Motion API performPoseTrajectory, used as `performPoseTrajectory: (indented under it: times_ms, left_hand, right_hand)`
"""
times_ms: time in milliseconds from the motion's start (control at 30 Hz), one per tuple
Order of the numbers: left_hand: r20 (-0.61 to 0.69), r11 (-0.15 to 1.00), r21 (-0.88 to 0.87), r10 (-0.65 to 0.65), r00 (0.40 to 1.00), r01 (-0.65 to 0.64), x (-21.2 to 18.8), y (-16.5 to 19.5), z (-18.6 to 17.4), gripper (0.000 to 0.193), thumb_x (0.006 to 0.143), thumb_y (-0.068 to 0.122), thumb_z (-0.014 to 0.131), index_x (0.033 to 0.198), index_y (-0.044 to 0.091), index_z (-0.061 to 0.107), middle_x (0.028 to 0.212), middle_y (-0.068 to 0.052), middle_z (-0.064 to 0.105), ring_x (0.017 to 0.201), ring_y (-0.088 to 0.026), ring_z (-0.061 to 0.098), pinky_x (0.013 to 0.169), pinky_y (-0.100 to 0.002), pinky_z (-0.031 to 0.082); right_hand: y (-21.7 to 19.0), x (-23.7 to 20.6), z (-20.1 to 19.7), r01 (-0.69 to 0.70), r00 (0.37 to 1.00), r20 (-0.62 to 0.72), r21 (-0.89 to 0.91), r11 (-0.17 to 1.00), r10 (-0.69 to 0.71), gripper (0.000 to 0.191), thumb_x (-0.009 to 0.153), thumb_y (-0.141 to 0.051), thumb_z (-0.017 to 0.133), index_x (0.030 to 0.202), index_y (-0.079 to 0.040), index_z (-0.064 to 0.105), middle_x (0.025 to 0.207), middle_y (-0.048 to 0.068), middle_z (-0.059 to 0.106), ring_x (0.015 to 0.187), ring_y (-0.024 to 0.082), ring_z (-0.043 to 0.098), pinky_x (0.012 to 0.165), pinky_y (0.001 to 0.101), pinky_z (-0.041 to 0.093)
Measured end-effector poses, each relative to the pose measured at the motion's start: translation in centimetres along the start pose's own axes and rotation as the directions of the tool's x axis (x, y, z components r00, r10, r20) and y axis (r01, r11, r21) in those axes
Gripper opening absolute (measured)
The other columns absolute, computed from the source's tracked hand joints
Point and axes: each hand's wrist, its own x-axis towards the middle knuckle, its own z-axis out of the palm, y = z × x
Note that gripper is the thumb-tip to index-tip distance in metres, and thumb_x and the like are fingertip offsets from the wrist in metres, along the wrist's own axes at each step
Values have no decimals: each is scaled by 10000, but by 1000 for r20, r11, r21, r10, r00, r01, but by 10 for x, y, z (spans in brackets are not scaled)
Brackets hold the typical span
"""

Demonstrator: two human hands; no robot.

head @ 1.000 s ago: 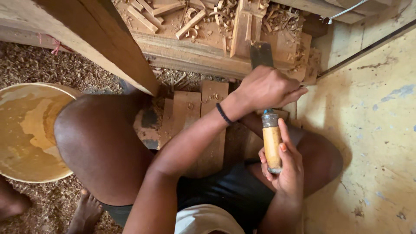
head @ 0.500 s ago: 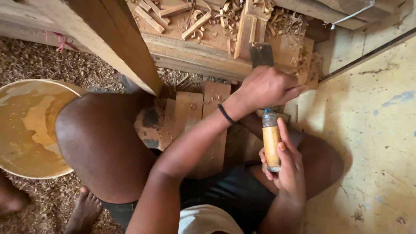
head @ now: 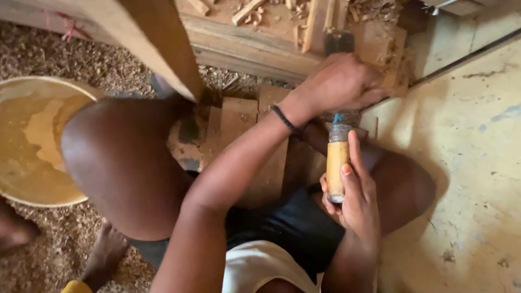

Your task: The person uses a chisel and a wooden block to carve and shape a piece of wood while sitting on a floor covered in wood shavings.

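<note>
Right hand wrapped around the yellow wooden handle of a chisel, gripping it upright. Left hand closed over the chisel's upper part, just above the handle. Beyond the chisel, wooden blocks on the floor; far left of it, a round yellow basin amid sawdust.

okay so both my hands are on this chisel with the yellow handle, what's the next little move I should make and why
Probably a short, controlled push forward along the tool's line. Your right hand cups the butt of the chisel handle, your left hand grips over the shaft near the dark blade, which points at the chip-strewn wooden piece. Both hands look set; whether the edge touches the wood is hidden.
</note>
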Motion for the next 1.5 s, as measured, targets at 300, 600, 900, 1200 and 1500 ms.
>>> performPoseTrajectory:
  times_ms: [300, 600, 900, 1200, 1500]
  left_hand:
    - [30, 999, -23, 40, 999, -39, -1, -13, 6, 264, 853, 291, 757, 714, 89, 662, 683, -123, 688, 643, -371, 671, 586, -495, 525]
    - [103, 999, 38, 10, 995, -14, 5, -27, 2, 318, 847, 307, 781, 633, 113, 650, 576, -112, 648, 529, -342, 648, 551, -475, 516]
    - [128, 989, 125, 59, 990, -75, 11, -50, 2, 308, 879, 380, 741, 675, 152, 704, 609, -118, 668, 568, -364, 659, 570, -488, 533]
    - [163, 987, 149, 33, 986, -57, 24, -60, 2, 311, 924, 404, 699, 765, 136, 695, 691, -151, 678, 663, -386, 673, 619, -515, 534]
    - [-97, 961, 205, 210, 973, -187, -25, -44, -21, 173, 1074, 323, 673, 1074, 152, 699, 917, -46, 705, 822, -230, 709, 741, -385, 582]
  right_hand:
    - [15, 14, 2, 17, 999, 36, 58, 998, -20, 711, 1038, -372, 489, 1675, -266, 192, 732, 115, 561, 457, 113, 451, 371, 227, 398]
    - [12, 26, 14, 52, 998, 41, 71, 996, -55, 703, 1056, -368, 478, 1686, -243, 192, 745, 104, 550, 529, 112, 482, 385, 225, 398]
    - [17, 43, 25, 54, 999, 1, 75, 996, -54, 672, 1062, -350, 453, 1676, -278, 190, 738, 95, 555, 488, 110, 457, 363, 220, 374]
    - [22, 72, 31, 102, 995, 2, 102, 990, -103, 687, 1060, -404, 461, 1678, -310, 176, 725, 91, 540, 458, 111, 454, 352, 229, 381]
    - [45, 81, 7, 170, 964, 72, 568, 805, -255, 792, 1034, -482, 598, 1700, -289, 216, 914, 111, 567, 589, 128, 516, 386, 208, 386]
